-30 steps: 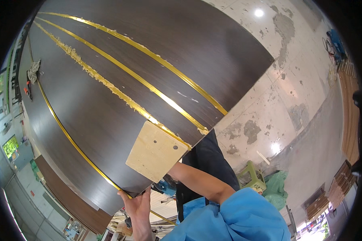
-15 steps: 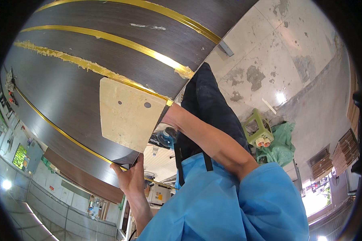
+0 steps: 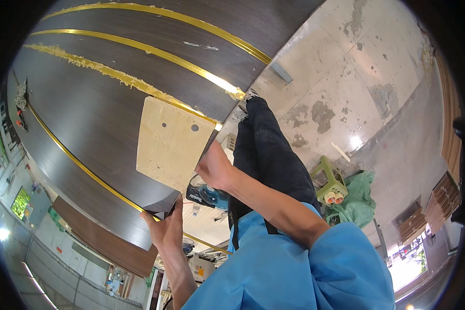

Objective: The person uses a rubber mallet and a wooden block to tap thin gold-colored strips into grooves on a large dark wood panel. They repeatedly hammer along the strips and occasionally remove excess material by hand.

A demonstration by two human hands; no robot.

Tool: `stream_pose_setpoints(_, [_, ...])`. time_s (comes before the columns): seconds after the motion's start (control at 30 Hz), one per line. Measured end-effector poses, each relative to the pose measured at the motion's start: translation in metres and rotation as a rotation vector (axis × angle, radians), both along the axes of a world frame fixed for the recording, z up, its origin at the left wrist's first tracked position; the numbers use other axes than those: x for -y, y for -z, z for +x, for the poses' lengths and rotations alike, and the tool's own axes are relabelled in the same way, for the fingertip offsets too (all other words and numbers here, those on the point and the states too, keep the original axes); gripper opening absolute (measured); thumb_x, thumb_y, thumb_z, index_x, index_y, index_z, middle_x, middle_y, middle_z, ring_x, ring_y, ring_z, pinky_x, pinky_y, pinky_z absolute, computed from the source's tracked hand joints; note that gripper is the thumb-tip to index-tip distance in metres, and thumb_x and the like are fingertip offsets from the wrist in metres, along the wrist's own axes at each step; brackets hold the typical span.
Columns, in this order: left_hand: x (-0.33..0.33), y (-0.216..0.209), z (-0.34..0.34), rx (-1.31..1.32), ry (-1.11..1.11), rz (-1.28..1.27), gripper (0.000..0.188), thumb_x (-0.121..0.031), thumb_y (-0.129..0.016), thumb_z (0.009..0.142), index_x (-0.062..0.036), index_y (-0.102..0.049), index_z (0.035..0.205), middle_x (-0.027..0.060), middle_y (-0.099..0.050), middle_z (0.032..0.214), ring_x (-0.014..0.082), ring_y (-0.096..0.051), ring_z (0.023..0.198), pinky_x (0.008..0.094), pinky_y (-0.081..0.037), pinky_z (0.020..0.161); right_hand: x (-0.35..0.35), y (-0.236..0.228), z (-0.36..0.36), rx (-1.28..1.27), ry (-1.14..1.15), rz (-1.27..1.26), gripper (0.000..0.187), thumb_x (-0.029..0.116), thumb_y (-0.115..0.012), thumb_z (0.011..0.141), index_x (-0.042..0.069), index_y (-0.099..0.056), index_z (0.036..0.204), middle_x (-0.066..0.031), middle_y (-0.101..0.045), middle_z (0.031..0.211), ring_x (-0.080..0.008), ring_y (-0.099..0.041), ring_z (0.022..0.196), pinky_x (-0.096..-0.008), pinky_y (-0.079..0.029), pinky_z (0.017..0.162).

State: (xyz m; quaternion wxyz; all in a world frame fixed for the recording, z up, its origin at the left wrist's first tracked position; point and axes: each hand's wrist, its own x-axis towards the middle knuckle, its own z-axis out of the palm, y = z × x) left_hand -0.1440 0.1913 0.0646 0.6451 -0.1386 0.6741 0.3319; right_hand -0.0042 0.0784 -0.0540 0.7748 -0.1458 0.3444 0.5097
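Note:
A wide dark wood-grain panel [image 3: 106,124] lies before me, crossed by gold metal strips [image 3: 77,160]. Crumbly yellowish residue lines one of the strips. At the panel's near edge, my left hand [image 3: 166,227] grips the corner by the lowest gold strip, thumb on one side and fingers on the other. A beige board [image 3: 173,147] with two holes rests on the panel, between that strip and the one with residue. My right hand [image 3: 214,164] reaches to the panel's edge beside the board. Its fingers are hidden beneath the edge.
A blue and black power tool [image 3: 207,196] lies below the panel edge, near my right forearm. On the stained floor to the right stand a green stool [image 3: 329,181] and a green plastic bag [image 3: 356,199]. Brown panels [image 3: 101,235] lie past my left hand.
My right hand has shifted along the panel's edge toward my left hand, and more of its back shows. My left hand keeps its hold on the corner. The view has moved slightly.

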Motion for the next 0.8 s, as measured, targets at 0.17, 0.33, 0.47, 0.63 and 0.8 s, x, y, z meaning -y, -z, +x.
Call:
stream_pose_setpoints(0.17, [0.003,0.003,0.009,-0.033,0.062,0.058,0.06,-0.058,-0.055,0.107,-0.0133,-0.06,0.146,0.0086,-0.057,0.155,0.0321,-0.048,0.144,0.0613,-0.035,0.126,0.004,-0.005,-0.015,-0.092,0.002,0.002,0.046,0.047,-0.036,0.117,0.015,-0.059,0.141,-0.0018,-0.065,0.131,-0.0145,-0.057,0.122,-0.0396,-0.047,0.105])
stream_pose_setpoints(0.33, [0.007,0.003,0.016,-0.074,0.045,0.054,0.064,-0.057,-0.064,0.102,-0.008,-0.062,0.143,0.0118,-0.061,0.148,0.0315,-0.052,0.14,0.0604,-0.035,0.126,-0.01,0.008,-0.024,-0.076,-0.055,-0.006,0.043,0.046,-0.043,0.115,0.015,-0.063,0.137,-0.0001,-0.07,0.125,-0.0147,-0.064,0.116,-0.0386,-0.05,0.103])
stream_pose_setpoints(0.47, [0.008,0.008,0.017,-0.003,-0.006,0.033,0.065,-0.054,-0.072,0.098,-0.0041,-0.064,0.139,0.0128,-0.065,0.143,0.0304,-0.054,0.137,0.0584,-0.034,0.127,-0.013,0.02,-0.03,-0.024,-0.005,0.025,0.04,0.041,-0.051,0.112,0.014,-0.066,0.136,-0.0022,-0.073,0.13,-0.0157,-0.067,0.118,-0.037,-0.052,0.102])
stream_pose_setpoints(0.63, [0.007,0.012,0.012,0.049,-0.042,-0.012,0.07,-0.062,-0.059,0.101,-0.0164,-0.055,0.154,0.0068,-0.047,0.166,0.0325,-0.039,0.155,0.0633,-0.025,0.132,-0.003,0.041,-0.035,0.004,0.022,0.136,0.044,0.041,-0.057,0.109,0.012,-0.064,0.142,-0.005,-0.072,0.137,-0.0182,-0.067,0.125,-0.0395,-0.052,0.108])
stream_pose_setpoints(0.8, [0.002,0.027,0.016,0.027,-0.086,-0.059,0.078,-0.065,-0.063,0.096,-0.0171,-0.053,0.157,0.0065,-0.044,0.168,0.0333,-0.036,0.156,0.0641,-0.023,0.132,-0.003,0.071,-0.017,-0.03,0.27,0.51,0.048,0.042,-0.056,0.11,0.01,-0.063,0.145,-0.0071,-0.07,0.142,-0.0209,-0.067,0.128,-0.0418,-0.052,0.111])
